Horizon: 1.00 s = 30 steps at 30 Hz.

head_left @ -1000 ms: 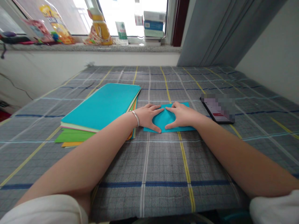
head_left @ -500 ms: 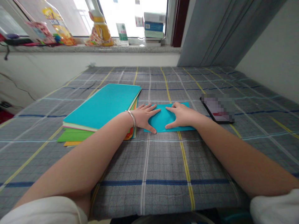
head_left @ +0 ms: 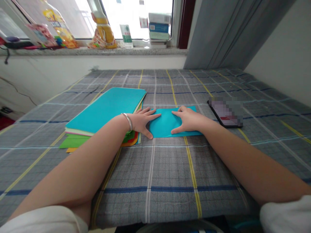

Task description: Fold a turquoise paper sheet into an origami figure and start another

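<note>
A small blue sheet of paper lies flat before me, apparently folded, wider than it is deep. My left hand, a silver bangle at its wrist, is spread out at the sheet's left end, its fingertips reaching onto the paper. Over the right part of the sheet rests my right hand, thumb and fingers apart and pressing down on it. A stack of coloured paper with a blue top sheet lies to the left, its near right corner partly hidden by my left hand and forearm.
A phone with a blurred screen lies to the right on the grey checked cloth. Behind, a windowsill carries bottles, a tube and stacked boxes. A grey curtain hangs at the back right.
My left hand has slid left along the blue sheet, uncovering more of its left end. My right hand stays in place on the paper.
</note>
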Each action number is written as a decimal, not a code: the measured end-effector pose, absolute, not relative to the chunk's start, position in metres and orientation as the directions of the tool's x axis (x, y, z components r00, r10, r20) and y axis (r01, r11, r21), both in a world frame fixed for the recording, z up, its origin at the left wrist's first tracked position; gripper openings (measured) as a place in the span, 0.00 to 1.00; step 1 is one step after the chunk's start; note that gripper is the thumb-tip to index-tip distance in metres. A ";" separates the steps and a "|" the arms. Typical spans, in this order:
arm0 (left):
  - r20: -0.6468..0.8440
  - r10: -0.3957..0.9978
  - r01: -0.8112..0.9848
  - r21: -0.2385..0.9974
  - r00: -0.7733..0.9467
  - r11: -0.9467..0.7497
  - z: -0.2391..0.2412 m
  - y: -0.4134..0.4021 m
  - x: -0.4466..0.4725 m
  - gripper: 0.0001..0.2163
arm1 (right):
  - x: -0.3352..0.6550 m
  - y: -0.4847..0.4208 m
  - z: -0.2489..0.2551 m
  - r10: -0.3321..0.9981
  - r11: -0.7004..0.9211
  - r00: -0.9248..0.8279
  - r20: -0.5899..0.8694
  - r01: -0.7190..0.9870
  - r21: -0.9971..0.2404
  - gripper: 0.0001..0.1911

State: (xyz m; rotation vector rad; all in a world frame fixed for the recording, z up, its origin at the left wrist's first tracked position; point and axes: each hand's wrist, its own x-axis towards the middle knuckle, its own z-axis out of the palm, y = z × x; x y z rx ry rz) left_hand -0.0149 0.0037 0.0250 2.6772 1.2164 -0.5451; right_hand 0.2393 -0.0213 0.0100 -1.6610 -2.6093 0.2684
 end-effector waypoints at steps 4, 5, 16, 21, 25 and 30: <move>-0.431 0.668 0.747 0.021 0.606 -0.664 0.027 0.006 -0.016 0.57 | 0.238 -0.022 0.011 0.902 0.410 -0.426 -0.070 0.896 -0.169 0.54; -0.447 0.656 0.743 0.028 0.608 -0.669 0.028 0.006 -0.016 0.57 | 0.238 -0.022 0.011 0.902 0.408 -0.425 -0.075 0.897 -0.168 0.54; -0.246 0.716 0.745 0.037 0.653 -0.666 0.010 -0.019 0.031 0.30 | 0.235 -0.022 0.014 0.896 0.424 -0.435 -0.090 0.897 -0.122 0.54; -0.230 0.718 0.739 0.006 0.657 -0.674 0.002 -0.022 0.043 0.30 | 0.232 -0.025 0.012 0.902 0.424 -0.428 -0.058 0.903 -0.076 0.54; -0.187 0.719 0.730 -0.010 0.670 -0.683 -0.003 -0.020 0.041 0.30 | 0.231 -0.028 0.012 0.903 0.424 -0.427 -0.043 0.904 -0.057 0.54; -0.152 0.713 0.720 -0.013 0.685 -0.694 -0.008 -0.019 0.039 0.35 | 0.230 -0.032 0.015 0.909 0.413 -0.415 -0.040 0.909 -0.047 0.51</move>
